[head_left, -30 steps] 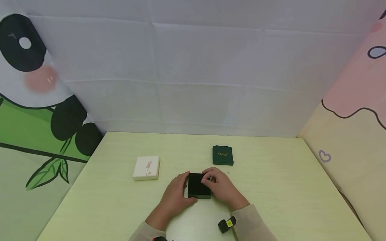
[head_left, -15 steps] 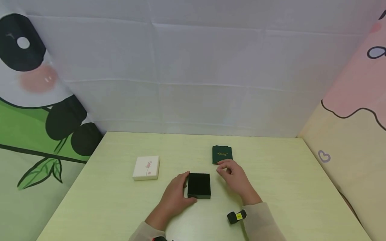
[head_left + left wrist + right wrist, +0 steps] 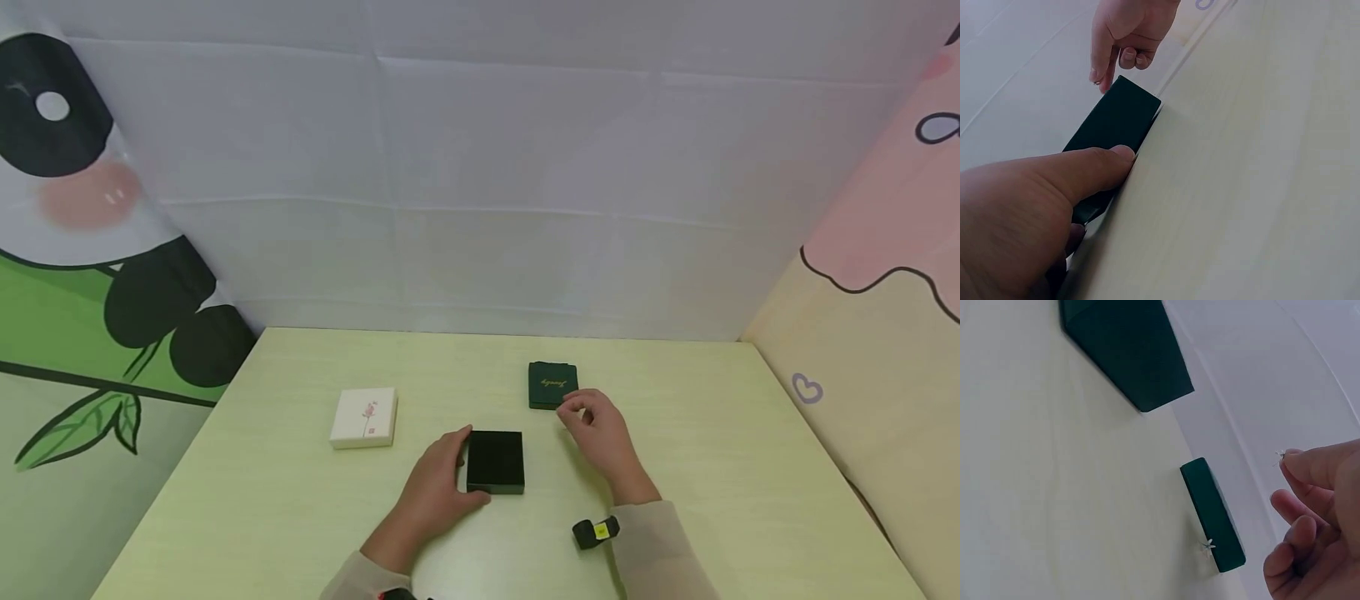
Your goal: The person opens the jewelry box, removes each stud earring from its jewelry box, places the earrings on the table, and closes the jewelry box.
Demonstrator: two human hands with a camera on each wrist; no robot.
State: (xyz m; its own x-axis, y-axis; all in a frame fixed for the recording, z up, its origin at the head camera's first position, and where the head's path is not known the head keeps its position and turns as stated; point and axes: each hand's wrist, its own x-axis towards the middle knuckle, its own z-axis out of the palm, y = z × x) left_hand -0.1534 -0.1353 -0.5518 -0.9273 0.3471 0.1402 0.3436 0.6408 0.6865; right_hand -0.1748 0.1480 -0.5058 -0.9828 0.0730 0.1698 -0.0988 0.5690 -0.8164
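Observation:
My left hand [image 3: 435, 479] holds a small open dark green jewelry box [image 3: 495, 462] with a black inside, thumb at its near side and fingers at its far side. In the right wrist view, my right hand [image 3: 1319, 519] pinches a tiny silvery earring [image 3: 1280, 455] between thumb and forefinger, raised above the table. A second silvery, star-shaped earring [image 3: 1208, 545] shows by the side of the green box lid [image 3: 1210, 509]; whether it touches the lid I cannot tell. In the head view both earrings are too small to make out.
A white box [image 3: 364, 417] with a pink flower print lies on the pale table [image 3: 262, 500] to the left. Behind the table hangs a white cloth [image 3: 495, 192]. A black wrist strap device [image 3: 595, 532] sits at the right sleeve.
My right hand has moved away from the jewelry box, to the right and farther off, and now stands beside the green lid. The left hand and the box have stayed put.

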